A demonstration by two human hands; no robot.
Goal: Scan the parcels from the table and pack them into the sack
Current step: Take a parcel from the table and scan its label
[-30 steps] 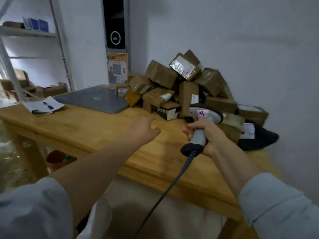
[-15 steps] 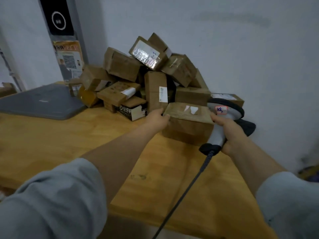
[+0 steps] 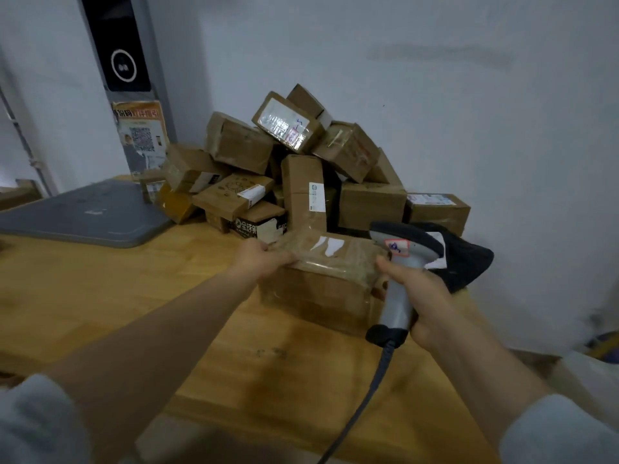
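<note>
Both my arms reach forward over the wooden table (image 3: 100,296), sleeves pushed back near the elbows. My left hand (image 3: 264,259) grips the upper left edge of a taped brown parcel (image 3: 321,289), fingers curled over its top. My right hand (image 3: 425,296) is wrapped around the handle of a grey scanner (image 3: 397,303), its dark head raised above the parcel's right end and my thumb touching that top corner. The two hands sit apart, one at each end of the box. The parcel rests on the table at the near side of the pile of parcels (image 3: 301,169), which is heaped against the white wall (image 3: 435,112) at the far edge.

The scanner's cable (image 3: 365,406) runs down from the handle toward the near edge of the frame. A dark pouch (image 3: 469,259) lies just right of the scanner, beside the wall. Far left on the table lies a flat grey slab (image 3: 87,216); behind it a poster (image 3: 142,135) with a square code hangs below a black panel (image 3: 117,45).
</note>
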